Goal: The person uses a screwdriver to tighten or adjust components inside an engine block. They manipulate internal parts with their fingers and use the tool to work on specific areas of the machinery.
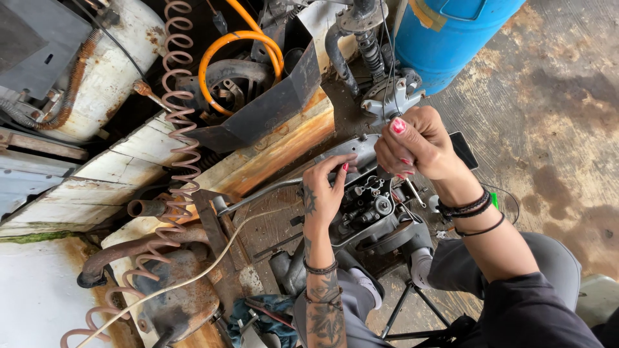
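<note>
Resting fingertips-down on the dark engine block (367,200) at centre, the left hand (324,193) lies open while the right hand (416,145) pinches what looks like a thin metal tool (414,192) above it, rusty workbench (271,161) left, stained concrete floor (548,116) right, blue drum (451,32) far.

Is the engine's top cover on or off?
Off: the engine shows bare valve parts beside the left hand.
</note>
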